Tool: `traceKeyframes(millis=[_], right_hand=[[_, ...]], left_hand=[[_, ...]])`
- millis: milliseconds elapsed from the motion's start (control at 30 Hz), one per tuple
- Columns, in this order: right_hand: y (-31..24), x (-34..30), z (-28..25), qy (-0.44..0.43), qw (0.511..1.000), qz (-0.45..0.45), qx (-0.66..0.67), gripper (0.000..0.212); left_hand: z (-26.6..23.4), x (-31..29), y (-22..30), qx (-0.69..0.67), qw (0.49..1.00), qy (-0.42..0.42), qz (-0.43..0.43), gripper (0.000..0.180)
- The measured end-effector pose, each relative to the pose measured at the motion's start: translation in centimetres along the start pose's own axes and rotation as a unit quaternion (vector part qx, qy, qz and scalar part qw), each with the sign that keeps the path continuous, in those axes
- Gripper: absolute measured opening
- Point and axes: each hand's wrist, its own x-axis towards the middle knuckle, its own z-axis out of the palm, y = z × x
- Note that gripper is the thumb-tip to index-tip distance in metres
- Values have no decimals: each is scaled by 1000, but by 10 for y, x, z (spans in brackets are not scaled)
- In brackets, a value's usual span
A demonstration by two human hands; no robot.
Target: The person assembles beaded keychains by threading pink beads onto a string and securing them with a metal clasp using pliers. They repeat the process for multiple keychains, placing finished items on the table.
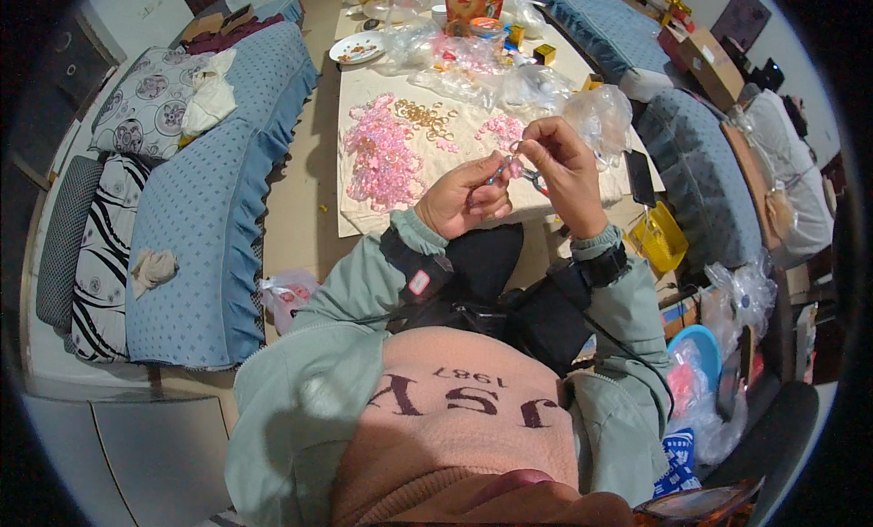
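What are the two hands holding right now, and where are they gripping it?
Both the left hand and the right hand pinch a small pink piece with a metal ring between their fingertips; the exact grip point is too small to tell.

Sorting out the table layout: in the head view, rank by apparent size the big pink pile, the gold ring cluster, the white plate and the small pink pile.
1. Big pink pile.
2. Gold ring cluster and white plate: look alike, and the plate lies farther away, so unranked.
3. Small pink pile.
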Motion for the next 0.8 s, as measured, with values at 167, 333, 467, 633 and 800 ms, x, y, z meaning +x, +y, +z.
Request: traceKeyframes(millis=[167, 333, 467, 633, 800], right_hand=[[2, -3, 4, -35, 988, 10, 152, 8], [2, -5, 10, 35, 997, -17, 67, 8], [-5, -8, 8, 71, 996, -17, -50, 10], [-9, -6, 7, 64, 992, 3, -106, 8], [-4, -6, 11, 57, 994, -7, -91, 7]], left_hand=[[2, 3, -17, -138, 988, -68, -1, 33], [2, 2, -18, -26, 999, 39, 20, 32], [7, 5, -5, 182, 979, 50, 83, 33], [17, 6, -4, 130, 979, 141, 74, 28], [11, 11, -5, 288, 938, 134, 139, 18]])
